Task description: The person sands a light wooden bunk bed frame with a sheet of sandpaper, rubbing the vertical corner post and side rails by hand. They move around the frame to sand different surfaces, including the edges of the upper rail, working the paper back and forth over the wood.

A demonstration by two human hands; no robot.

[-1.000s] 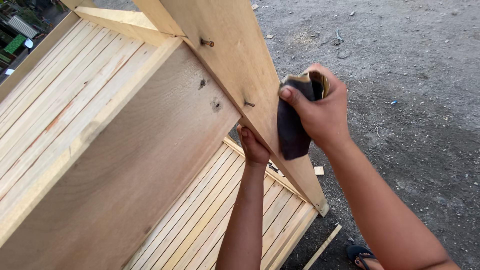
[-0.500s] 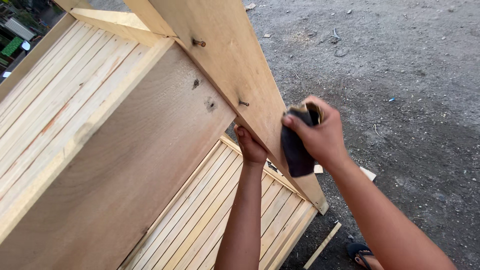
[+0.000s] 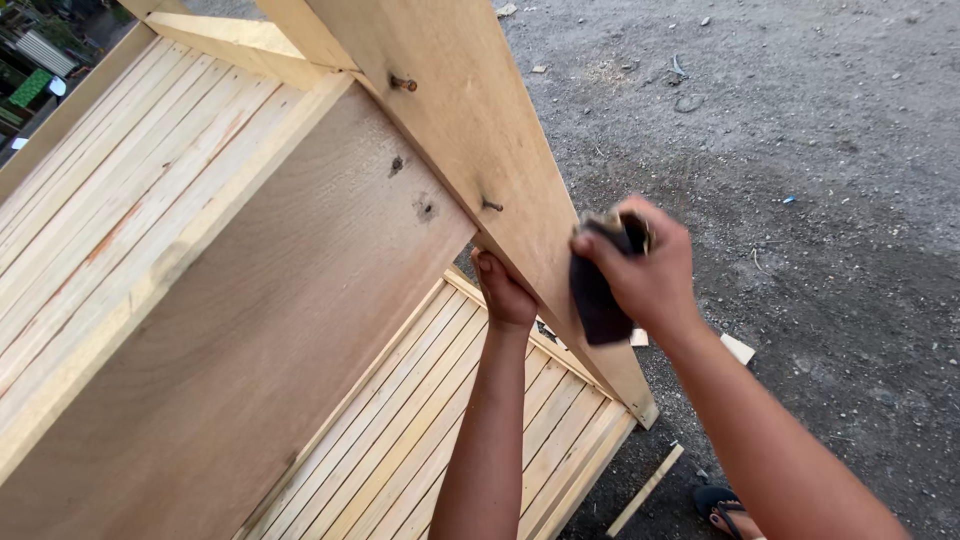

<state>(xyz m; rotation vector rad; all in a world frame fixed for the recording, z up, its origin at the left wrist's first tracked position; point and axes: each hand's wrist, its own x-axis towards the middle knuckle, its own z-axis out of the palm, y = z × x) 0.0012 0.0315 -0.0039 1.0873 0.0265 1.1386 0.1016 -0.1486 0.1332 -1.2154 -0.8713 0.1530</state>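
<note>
Dark folded sandpaper sheet (image 3: 597, 290), right of frame centre, is pinched in the right hand (image 3: 645, 275) against the pale slanted wooden side board (image 3: 480, 130). It looks light, limp, gritty; best gripped at its fold. The left hand (image 3: 503, 292) clasps the board's underside edge.

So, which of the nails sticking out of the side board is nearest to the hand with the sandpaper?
The lower nail, about halfway down the side board, is nearest to the right hand holding the sandpaper. The other nail sits higher, near the top.
</note>
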